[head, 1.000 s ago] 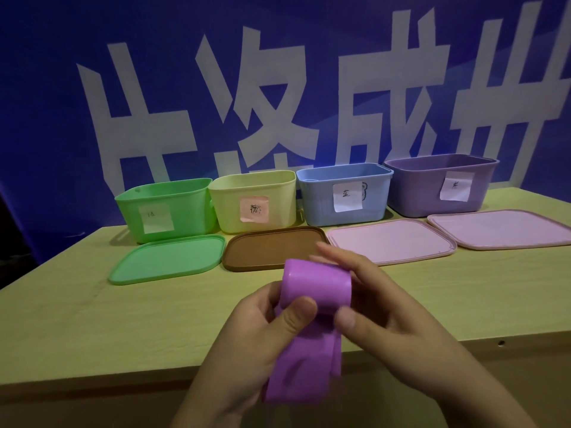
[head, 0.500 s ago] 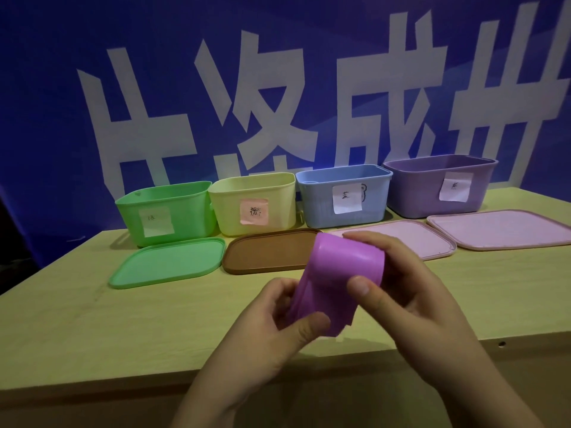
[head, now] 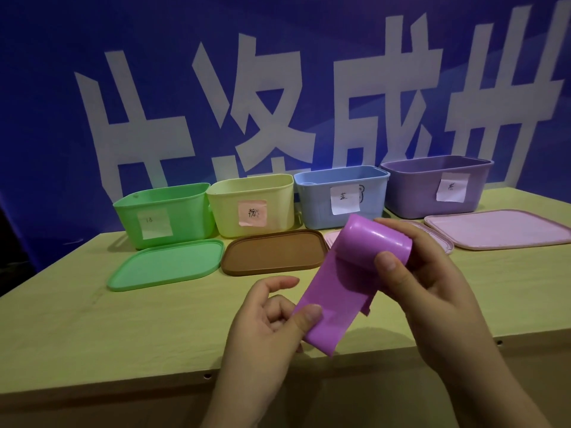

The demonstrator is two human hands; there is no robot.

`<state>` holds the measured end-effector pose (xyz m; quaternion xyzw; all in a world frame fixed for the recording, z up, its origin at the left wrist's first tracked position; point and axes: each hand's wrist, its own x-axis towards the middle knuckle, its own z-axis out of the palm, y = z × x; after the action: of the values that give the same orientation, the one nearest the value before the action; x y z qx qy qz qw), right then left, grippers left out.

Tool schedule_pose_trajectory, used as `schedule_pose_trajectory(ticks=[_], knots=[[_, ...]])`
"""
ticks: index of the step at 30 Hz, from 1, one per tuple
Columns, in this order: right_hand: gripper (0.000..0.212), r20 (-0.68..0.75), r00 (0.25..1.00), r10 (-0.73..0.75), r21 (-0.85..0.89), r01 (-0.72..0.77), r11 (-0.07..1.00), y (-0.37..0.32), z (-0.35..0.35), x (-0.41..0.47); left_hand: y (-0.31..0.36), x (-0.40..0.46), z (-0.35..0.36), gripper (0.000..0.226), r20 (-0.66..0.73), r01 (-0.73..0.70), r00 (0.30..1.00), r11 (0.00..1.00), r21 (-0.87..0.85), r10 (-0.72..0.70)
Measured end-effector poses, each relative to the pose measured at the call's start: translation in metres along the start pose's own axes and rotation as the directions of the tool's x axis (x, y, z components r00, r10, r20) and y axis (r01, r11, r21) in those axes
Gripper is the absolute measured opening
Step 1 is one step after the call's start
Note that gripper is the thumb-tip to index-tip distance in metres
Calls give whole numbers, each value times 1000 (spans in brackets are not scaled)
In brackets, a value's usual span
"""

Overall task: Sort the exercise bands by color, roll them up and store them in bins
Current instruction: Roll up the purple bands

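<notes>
Purple band (head: 355, 273) is mid-roll above the desk's (head: 92, 329) near edge. My right hand (head: 432, 288) grips the rolled end, thumb across its front; my left hand (head: 265, 319) pinches the loose tail, thumb on top. Next I judge: wind in the tail, then carry the roll to the purple bin (head: 417, 193) at back right.

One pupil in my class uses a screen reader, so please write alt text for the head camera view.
Two hands roll up a purple band above a wooden table: the right hand grips the roll, the left hand pinches the loose end. Behind stand green, yellow, blue and purple bins, lids off.
</notes>
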<state>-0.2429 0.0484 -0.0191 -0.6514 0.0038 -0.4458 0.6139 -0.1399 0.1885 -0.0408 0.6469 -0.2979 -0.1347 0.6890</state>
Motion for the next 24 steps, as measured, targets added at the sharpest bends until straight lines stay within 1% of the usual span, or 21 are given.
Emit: schedule_pose_trajectory(ticks=[3,6,9,11,13,14,17,21,24], knots=[[36,16,998,57,73,-58,996,-3,-2,1,-2,0,0,48,45,-27,999,998,53,25],[41,41,997,72,109,-76,991,-6,-1,1,-1,-2,0,41,133,-10,991,992,124,-7],[33,36,996,79,121,-83,989,-6,-2,1,-2,-1,0,36,119,-28,993,985,171,7],[36,20,996,85,104,-87,991,-3,-3,1,-4,0,-1,36,113,-39,993,978,204,16],[40,5,997,74,68,-74,995,-1,-4,0,-2,-1,-1,32,147,-29,989,970,241,-7],[41,-3,998,56,48,-56,997,-1,-3,-1,-1,-1,0,26,172,-10,984,971,240,-33],[42,-17,1000,-11,7,11,1000,0,1,-4,1,-1,1,13,216,65,971,985,160,-99],[41,-28,999,-46,-10,46,999,-2,1,-4,4,0,3,20,228,84,968,992,93,-104],[42,-34,999,-29,12,29,999,-2,-1,-3,6,-1,2,28,309,100,945,994,42,-108]])
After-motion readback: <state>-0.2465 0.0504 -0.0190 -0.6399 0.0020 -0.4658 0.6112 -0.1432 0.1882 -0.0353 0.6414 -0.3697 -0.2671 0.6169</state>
